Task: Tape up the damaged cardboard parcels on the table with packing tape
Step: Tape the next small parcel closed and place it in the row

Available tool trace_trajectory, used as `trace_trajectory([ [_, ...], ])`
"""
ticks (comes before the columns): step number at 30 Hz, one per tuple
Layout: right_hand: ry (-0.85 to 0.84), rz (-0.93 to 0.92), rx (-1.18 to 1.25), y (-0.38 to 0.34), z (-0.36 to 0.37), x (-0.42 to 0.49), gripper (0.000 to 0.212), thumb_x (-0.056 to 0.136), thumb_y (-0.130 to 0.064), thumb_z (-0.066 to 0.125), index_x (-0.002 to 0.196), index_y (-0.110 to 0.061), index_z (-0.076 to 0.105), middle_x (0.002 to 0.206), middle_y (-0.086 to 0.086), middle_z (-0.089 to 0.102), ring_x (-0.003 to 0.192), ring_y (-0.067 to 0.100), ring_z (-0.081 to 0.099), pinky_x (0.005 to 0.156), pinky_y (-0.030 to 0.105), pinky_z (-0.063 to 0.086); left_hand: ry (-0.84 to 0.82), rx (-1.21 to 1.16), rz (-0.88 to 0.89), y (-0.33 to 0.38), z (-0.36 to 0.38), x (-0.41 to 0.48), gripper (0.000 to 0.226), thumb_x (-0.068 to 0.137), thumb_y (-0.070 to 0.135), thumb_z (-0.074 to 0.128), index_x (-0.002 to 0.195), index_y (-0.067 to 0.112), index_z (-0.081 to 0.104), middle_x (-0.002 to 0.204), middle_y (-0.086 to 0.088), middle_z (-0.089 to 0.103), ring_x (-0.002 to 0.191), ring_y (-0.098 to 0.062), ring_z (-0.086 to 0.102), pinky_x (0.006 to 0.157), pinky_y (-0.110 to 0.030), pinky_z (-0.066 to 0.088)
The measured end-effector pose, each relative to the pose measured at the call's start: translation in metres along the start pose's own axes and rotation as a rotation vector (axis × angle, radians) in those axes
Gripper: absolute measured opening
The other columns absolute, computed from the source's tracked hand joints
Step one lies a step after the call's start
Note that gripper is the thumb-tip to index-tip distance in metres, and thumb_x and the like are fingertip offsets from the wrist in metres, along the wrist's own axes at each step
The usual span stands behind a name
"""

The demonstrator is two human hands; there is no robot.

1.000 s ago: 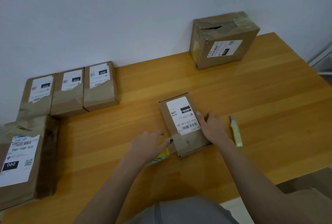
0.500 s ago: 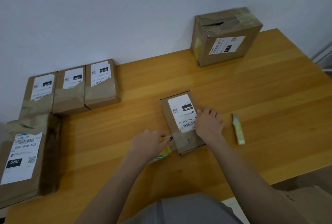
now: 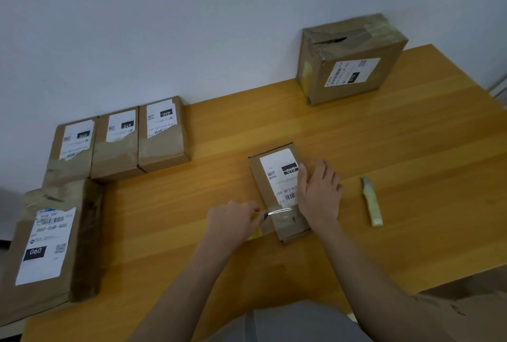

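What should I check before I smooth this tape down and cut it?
1. Parcel steady: ok, right hand lies flat on the small parcel.
2. Roll gripped: ok, left hand curls round the tape roll, which is mostly hidden.
3. Strip taut: ok, the tape strip runs from the roll across the parcel's near end.
4. Cutter handy: ok, the yellow cutter lies on the table, right of that hand.
5. Damage covered: cannot tell, glare hides it.
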State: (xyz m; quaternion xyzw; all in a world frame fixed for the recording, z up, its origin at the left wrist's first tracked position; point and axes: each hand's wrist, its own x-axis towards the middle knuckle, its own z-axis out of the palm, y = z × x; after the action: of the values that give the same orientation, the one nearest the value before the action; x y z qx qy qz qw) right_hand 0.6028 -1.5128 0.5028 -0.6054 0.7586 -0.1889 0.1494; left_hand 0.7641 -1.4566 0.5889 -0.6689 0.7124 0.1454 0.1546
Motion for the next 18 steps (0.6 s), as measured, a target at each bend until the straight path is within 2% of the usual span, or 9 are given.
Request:
trace_trajectory([
  [3,0.003,-0.045,-0.019,0.001,0.000,0.000,0.070,0.094,-0.058,0.016,0.142,-0.010,0.037,0.145,0.015,0.040,0.130,0.035,0.038,0.102,0.051,0.032,-0.032,-0.017,-0.004,0.002,0.005,0.000,0.037,0.099,0.051,0.031,0.124,0.036,0.056,0.094,0.000,0.068,0.086,-0.020,0.065,0.061,-0.026,0.042],
  [6,-0.027,-0.009,-0.020,-0.001,-0.002,0.001,0.065,0.098,-0.056,0.018,0.141,-0.011,0.038,0.145,0.015,0.039,0.131,0.034,0.037,0.102,0.051,0.032,-0.015,-0.028,-0.015,0.002,0.010,-0.001,0.036,0.100,0.049,0.033,0.122,0.037,0.057,0.097,-0.002,0.068,0.089,-0.023,0.066,0.066,-0.028,0.045],
  [8,-0.052,0.011,-0.081,-0.002,-0.002,0.002,0.058,0.101,-0.050,0.023,0.139,-0.009,0.040,0.144,0.016,0.041,0.131,0.035,0.038,0.100,0.053,0.034,0.003,-0.029,-0.032,0.003,0.014,-0.003,0.036,0.099,0.050,0.032,0.121,0.036,0.058,0.097,-0.003,0.068,0.090,-0.024,0.066,0.067,-0.028,0.046],
  [11,-0.041,-0.035,-0.155,-0.009,-0.002,-0.001,0.046,0.101,-0.038,0.031,0.124,-0.004,0.053,0.129,0.021,0.054,0.117,0.041,0.052,0.088,0.058,0.043,0.026,-0.018,-0.059,0.005,0.019,-0.005,0.038,0.099,0.049,0.032,0.119,0.032,0.060,0.097,-0.003,0.068,0.089,-0.025,0.067,0.065,-0.027,0.044],
  [13,-0.002,-0.085,-0.243,-0.011,-0.002,-0.001,0.033,0.096,-0.026,0.046,0.116,-0.003,0.057,0.122,0.023,0.059,0.111,0.042,0.057,0.083,0.062,0.045,0.029,-0.006,-0.081,0.009,0.019,-0.005,0.038,0.100,0.047,0.032,0.118,0.029,0.061,0.101,-0.003,0.067,0.093,-0.026,0.066,0.065,-0.026,0.041],
  [15,0.012,-0.125,-0.281,-0.017,-0.001,0.000,0.034,0.090,-0.019,0.060,0.120,-0.002,0.057,0.126,0.024,0.057,0.117,0.042,0.055,0.085,0.067,0.042,0.034,0.018,-0.080,0.014,0.018,-0.004,0.037,0.100,0.045,0.032,0.116,0.027,0.061,0.104,-0.004,0.066,0.095,-0.026,0.065,0.066,-0.028,0.040],
  [16,-0.009,-0.118,-0.270,-0.023,0.000,-0.002,0.039,0.091,-0.022,0.060,0.125,-0.002,0.055,0.131,0.024,0.054,0.123,0.041,0.050,0.089,0.068,0.039,0.039,0.028,-0.079,0.016,0.016,-0.004,0.037,0.100,0.044,0.032,0.115,0.026,0.061,0.104,-0.004,0.066,0.095,-0.027,0.065,0.066,-0.028,0.039],
  [18,-0.109,-0.100,-0.248,-0.032,0.004,-0.012,0.050,0.098,-0.035,0.046,0.138,-0.005,0.045,0.145,0.022,0.041,0.137,0.038,0.034,0.099,0.068,0.029,0.039,0.033,-0.079,0.020,0.016,-0.004,0.036,0.101,0.041,0.031,0.112,0.024,0.061,0.103,-0.005,0.065,0.094,-0.027,0.065,0.064,-0.028,0.038],
])
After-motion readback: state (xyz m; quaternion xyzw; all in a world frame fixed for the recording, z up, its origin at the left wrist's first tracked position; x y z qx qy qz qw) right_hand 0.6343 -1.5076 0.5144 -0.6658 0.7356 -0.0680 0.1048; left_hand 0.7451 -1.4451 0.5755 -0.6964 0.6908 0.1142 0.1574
